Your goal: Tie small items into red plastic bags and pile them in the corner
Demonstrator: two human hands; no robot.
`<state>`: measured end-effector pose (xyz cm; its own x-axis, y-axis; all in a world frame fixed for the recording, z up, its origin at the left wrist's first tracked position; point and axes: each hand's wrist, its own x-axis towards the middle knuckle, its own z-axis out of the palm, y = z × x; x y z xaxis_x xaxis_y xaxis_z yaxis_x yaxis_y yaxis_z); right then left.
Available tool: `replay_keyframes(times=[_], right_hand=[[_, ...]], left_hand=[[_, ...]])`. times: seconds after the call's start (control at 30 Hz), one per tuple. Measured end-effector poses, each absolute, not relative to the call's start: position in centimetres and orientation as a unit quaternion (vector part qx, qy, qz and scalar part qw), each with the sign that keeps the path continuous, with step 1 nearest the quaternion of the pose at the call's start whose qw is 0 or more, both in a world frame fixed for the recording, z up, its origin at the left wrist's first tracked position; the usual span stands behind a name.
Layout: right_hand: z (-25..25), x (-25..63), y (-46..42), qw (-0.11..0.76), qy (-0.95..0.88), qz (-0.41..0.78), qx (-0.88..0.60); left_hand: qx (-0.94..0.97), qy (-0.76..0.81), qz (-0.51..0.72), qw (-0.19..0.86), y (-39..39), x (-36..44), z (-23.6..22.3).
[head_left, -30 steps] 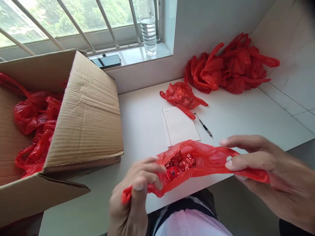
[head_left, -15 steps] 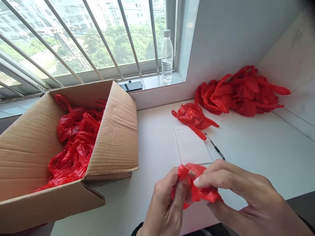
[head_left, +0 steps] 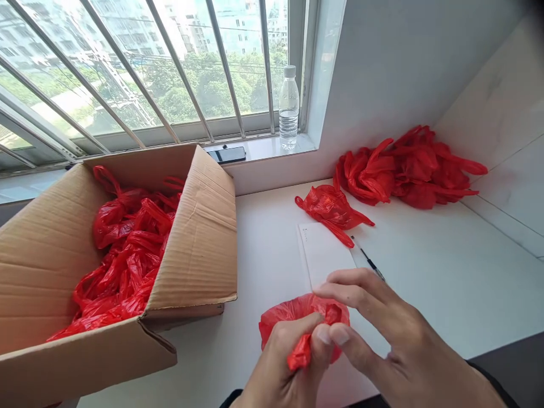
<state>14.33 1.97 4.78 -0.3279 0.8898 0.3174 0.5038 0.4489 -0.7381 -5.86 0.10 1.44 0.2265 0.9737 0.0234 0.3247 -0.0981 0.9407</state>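
A thin red plastic bag (head_left: pixel 278 318) is gathered in my left hand (head_left: pixel 285 362), at the table's near side. A twisted end of it pokes out between the left thumb and fingers, and the rest spreads out behind them. My right hand (head_left: pixel 395 334) is open, its fingers curved and apart over the right side of the bag. The right thumb tip lies against or very close to the left thumb. Whether the right fingertips touch the plastic is unclear.
A cardboard box (head_left: pixel 199 249) holding several red bags stands at left. Beyond my hands lie a paper pad (head_left: pixel 325 258), a black pen (head_left: pixel 369 259), a red bag (head_left: pixel 331 207) and a red heap (head_left: pixel 419 170). A water bottle (head_left: pixel 289 110) and a phone (head_left: pixel 229 154) are on the sill.
The bag has opened out to the left behind my left hand, its twisted end now toward me. My right hand's fingers have spread and lifted off the plastic.
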Motion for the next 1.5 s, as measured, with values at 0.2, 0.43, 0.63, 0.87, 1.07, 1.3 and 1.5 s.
replay_keyframes(times=[0.2, 0.43, 0.63, 0.87, 1.07, 1.3, 1.5], right_hand=[[3.8, 14.9, 1.8, 0.376, -0.728, 0.400, -0.411], [1.2, 14.1, 3.3, 0.360, -0.731, 0.430, -0.390], [-0.7, 13.1, 4.4, 0.303, -0.675, 0.530, -0.414], [-1.7, 13.2, 4.6, 0.279, -0.636, 0.598, -0.399], [-1.9, 14.8, 4.0, 0.304, -0.673, 0.479, -0.475], [-5.5, 17.6, 1.1, 0.309, -0.561, 0.445, -0.626], [-8.6, 12.8, -1.9, 0.409, -0.653, 0.390, -0.504]], left_hand=[[0.512, 0.434, 0.312, 0.673, 2.5, -6.7, 1.9], [0.623, 0.361, 0.322, 0.615, 3.0, -7.2, 2.1], [0.760, 0.401, 0.404, 0.313, 2.7, -7.5, -0.8], [0.798, 0.433, 0.392, 0.151, 2.6, -7.5, -3.5], [0.817, 0.465, 0.292, 0.175, 0.2, -9.5, -5.3], [0.735, 0.601, 0.222, 0.219, -4.3, -13.6, -9.5], [0.876, 0.435, 0.173, 0.121, -2.5, -10.2, -10.6]])
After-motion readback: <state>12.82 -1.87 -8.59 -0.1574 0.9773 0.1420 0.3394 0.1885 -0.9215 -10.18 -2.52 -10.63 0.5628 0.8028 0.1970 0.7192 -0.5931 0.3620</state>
